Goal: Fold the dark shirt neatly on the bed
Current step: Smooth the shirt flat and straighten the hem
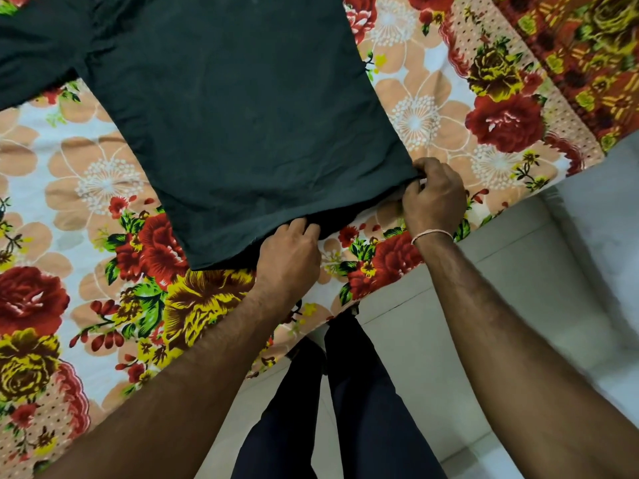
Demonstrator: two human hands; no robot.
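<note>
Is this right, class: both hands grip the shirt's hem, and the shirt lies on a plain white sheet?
Not quite. The left hand and right hand do grip the hem of the shirt, but the head view shows the sheet is floral, with red, yellow and peach flowers, not plain white.

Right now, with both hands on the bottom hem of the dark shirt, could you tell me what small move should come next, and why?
Probably lift the hem and carry it up toward the collar end. The dark cotton shirt lies flat on the floral bedsheet; the left hand pinches mid-hem and the right hand the hem corner, so both grips look ready.
</note>
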